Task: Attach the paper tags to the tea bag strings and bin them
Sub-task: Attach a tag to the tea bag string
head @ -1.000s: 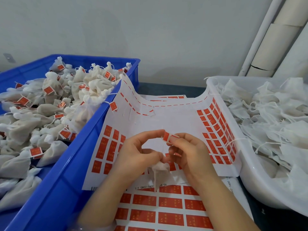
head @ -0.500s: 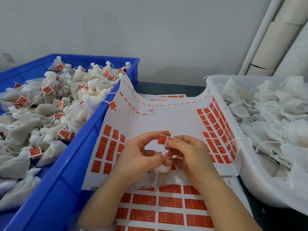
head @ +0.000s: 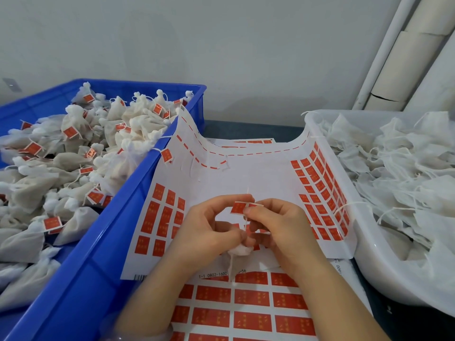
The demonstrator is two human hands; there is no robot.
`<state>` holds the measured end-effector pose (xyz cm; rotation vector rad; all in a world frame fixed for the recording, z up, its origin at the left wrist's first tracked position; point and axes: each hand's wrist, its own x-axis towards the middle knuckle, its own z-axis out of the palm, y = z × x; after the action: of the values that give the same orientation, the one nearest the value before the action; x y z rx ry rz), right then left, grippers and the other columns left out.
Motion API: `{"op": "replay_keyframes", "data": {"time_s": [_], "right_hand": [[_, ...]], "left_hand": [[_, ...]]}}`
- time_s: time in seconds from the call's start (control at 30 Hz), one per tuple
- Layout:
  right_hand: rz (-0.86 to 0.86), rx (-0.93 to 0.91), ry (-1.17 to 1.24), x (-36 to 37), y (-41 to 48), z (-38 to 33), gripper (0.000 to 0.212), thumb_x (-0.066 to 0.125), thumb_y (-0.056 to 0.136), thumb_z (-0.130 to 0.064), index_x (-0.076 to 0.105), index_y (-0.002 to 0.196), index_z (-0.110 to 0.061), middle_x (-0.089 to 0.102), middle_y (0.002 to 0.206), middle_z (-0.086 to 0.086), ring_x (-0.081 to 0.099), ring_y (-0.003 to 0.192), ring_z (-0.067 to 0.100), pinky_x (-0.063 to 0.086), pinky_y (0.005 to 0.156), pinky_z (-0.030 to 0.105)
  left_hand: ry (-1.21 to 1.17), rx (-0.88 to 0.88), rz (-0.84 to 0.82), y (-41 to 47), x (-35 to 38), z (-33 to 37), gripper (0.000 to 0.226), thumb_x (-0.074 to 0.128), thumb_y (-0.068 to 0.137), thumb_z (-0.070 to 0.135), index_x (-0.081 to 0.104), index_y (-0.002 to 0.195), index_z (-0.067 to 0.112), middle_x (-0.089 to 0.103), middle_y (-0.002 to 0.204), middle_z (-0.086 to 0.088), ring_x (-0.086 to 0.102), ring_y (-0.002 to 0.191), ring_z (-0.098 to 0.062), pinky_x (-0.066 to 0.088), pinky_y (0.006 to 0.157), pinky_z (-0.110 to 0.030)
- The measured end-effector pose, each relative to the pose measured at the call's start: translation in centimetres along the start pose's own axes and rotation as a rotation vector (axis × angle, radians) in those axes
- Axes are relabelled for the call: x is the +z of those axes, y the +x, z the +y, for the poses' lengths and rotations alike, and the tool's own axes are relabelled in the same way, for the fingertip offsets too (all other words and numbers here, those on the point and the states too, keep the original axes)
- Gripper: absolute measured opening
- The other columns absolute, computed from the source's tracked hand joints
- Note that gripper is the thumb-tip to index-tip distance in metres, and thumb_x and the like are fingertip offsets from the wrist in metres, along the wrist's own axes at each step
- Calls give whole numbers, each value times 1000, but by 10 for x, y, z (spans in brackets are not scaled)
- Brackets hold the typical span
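Observation:
Above the sticker sheet [head: 246, 178], both hands meet around one red paper tag [head: 238, 207]. My right hand [head: 278, 225] pinches the tag between thumb and forefinger, with a thin white string [head: 247, 193] running up past it. My left hand [head: 209, 230] touches the tag's top edge with its forefinger, while its lower fingers hold a small white tea bag [head: 240, 251] under the palms. The bag's tail hangs down over the lower sheet [head: 251, 299]. Tagged tea bags fill the blue bin [head: 81, 262] on the left; untagged bags fill the white tub [head: 366, 257] on the right.
The upper sticker sheet curls up against both containers, with red tags left along its left and right sides. A grey wall stands behind, and white pipes [head: 384, 52] run up at the right. A dark table strip [head: 246, 131] shows between the containers.
The red tag has shifted a little to the left between my fingertips, and the hands have closed in on it. The tea bag has sunk lower under my palms.

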<state>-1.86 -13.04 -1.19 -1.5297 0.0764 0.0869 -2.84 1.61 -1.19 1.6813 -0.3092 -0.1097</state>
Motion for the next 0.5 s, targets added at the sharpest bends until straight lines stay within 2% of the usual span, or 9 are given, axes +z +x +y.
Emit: {"op": "replay_keyframes", "data": {"time_s": [0.17, 0.37, 0.5], "right_hand": [[-22, 20, 3, -4, 2, -2, 8, 69, 78, -17, 71, 70, -18, 68, 65, -1, 64, 67, 19, 54, 60, 29], [-28, 53, -14, -6, 3, -2, 2, 70, 78, -17, 72, 80, -17, 70, 73, 3, 66, 77, 25, 59, 69, 42], [-30, 54, -43, -6, 3, -2, 4, 70, 79, -17, 72, 81, -17, 70, 74, 3, 66, 79, 26, 59, 71, 44]], "left_hand": [[27, -12, 20, 0, 1, 1, 56, 67, 76, -5, 61, 109, 40, 71, 95, 10, 71, 76, -22, 56, 67, -23], [44, -15, 28, -1, 1, 4, 56, 66, 77, -5, 60, 109, 40, 71, 96, 13, 71, 76, -19, 56, 68, -23], [58, -10, 32, -2, 2, 5, 56, 66, 77, -6, 60, 110, 39, 70, 99, 14, 71, 75, -19, 56, 69, -24]]}}
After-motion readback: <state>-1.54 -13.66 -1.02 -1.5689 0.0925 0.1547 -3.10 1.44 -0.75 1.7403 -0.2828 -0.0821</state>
